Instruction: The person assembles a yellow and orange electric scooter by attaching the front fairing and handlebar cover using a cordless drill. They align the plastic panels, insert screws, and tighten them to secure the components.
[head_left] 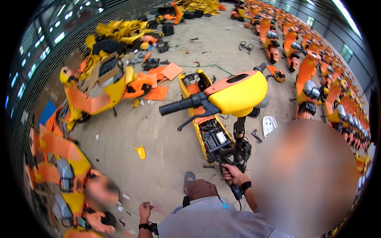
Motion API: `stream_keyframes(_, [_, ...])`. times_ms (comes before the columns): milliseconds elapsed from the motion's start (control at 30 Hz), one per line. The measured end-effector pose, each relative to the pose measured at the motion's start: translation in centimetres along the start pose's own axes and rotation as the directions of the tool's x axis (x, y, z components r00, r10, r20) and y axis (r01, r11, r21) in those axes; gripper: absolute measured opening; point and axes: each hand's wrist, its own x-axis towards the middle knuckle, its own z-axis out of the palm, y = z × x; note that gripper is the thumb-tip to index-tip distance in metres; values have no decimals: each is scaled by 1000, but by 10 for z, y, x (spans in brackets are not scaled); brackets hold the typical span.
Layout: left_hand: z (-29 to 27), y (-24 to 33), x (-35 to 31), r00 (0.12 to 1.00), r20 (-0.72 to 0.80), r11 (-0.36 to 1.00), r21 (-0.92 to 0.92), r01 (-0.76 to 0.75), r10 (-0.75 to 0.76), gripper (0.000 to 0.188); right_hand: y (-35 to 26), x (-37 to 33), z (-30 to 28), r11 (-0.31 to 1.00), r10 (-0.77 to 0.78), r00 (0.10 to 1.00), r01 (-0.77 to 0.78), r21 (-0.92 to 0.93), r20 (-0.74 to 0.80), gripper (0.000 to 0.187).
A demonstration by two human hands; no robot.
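Note:
A partly stripped electric scooter [206,137] stands before me, with a yellow and orange handlebar cover [238,95]. Its open floor section shows a black compartment [216,137] with wiring inside. My right hand [233,174] is closed at the lower end of the black steering column [239,139]. What its fingers grip is hidden, too small to make out. Low at my left side, my left hand [145,211] hangs away from the scooter, its fingers loosely bent and nothing visible in them.
Another yellow and orange scooter [95,95] carries a cardboard box [105,69] at the left. Scooter parts [59,150] pile up lower left; yellow panels [123,31] lie heaped behind. Rows of scooters [307,75] line the right. A yellow piece [140,152] and a white tray-like part [270,125] lie on the floor.

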Motion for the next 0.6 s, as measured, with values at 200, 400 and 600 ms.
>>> stream_keyframes(200, [45, 274, 112, 750, 662, 875, -369, 313, 10, 33, -29, 49, 84, 886, -135, 989, 91, -455, -65, 21])
stream_keyframes(400, [124, 361, 162, 194, 981, 585, -145, 798, -23, 45, -68, 83, 207, 739, -176, 879, 416, -530, 444, 35])
stream_keyframes(600, [113, 371, 219, 499, 865, 926, 147, -347, 50, 42, -69, 102, 232, 792, -292, 919, 387, -472, 264, 22])
